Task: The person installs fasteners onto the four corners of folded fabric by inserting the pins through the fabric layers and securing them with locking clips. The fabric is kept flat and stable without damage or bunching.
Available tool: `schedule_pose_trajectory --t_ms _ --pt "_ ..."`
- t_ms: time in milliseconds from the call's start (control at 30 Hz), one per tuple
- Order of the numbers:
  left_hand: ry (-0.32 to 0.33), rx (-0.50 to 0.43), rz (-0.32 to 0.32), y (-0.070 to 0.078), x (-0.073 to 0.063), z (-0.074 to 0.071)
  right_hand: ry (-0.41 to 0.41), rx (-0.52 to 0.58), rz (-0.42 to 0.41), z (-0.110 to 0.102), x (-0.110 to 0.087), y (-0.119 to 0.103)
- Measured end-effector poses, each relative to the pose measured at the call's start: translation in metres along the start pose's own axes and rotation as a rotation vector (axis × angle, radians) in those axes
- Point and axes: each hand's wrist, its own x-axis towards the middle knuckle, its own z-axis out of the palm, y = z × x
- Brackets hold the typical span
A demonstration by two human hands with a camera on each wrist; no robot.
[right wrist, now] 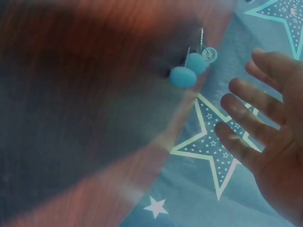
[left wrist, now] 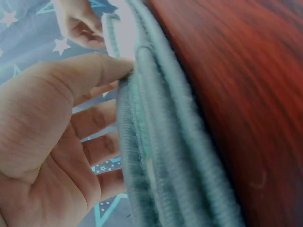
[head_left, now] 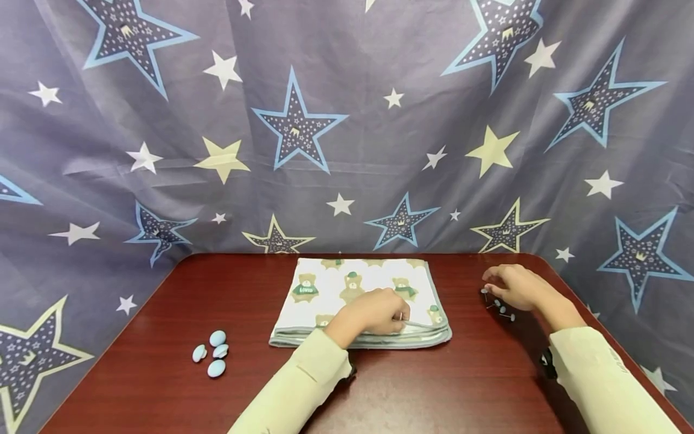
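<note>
A folded white blanket (head_left: 379,274) printed with teddy bears and edged in grey-green lies at the middle of the table. My left hand (head_left: 376,310) is at its near edge; in the left wrist view the thumb and fingers pinch the edge (left wrist: 125,113) of its upper layers. At the right, my right hand (head_left: 515,286) hovers with loosely bent fingers and holds nothing. Just below it lie several pins (head_left: 503,310) with light blue round heads. In the right wrist view, pin heads (right wrist: 183,77) and thin shafts show apart from the fingers.
Several light blue, smooth oval caps (head_left: 218,338) lie on the left side of the dark red table (head_left: 162,361). A grey cloth (head_left: 347,150) printed with stars hangs behind the table and along its sides.
</note>
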Motion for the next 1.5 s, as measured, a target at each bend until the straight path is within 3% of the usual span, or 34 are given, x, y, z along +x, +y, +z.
schedule_pose_trajectory --t_ms 533,667,900,1067,1200,1433,1500 --pt "-0.013 -0.109 -0.006 -0.011 -0.007 -0.012 -0.114 0.02 0.012 0.017 0.01 0.0" --pt "-0.004 -0.139 -0.034 -0.012 -0.007 -0.012 -0.124 0.011 0.035 0.018 0.012 -0.001" --pt "0.084 -0.281 -0.135 -0.014 -0.006 -0.011 -0.172 -0.025 0.088 0.02 0.015 -0.001" --pt "0.107 -0.361 -0.172 -0.015 -0.008 -0.011 -0.178 -0.017 0.114 0.022 0.016 0.0" --pt "0.118 -0.445 -0.2 -0.016 -0.009 -0.012 -0.147 -0.007 0.088 0.024 0.016 0.001" --pt "0.139 -0.529 -0.222 -0.021 -0.01 -0.008 0.067 0.024 -0.006 0.024 0.019 -0.003" --pt "0.144 -0.546 -0.228 -0.022 -0.01 -0.006 0.089 0.064 -0.013 0.022 0.021 -0.008"
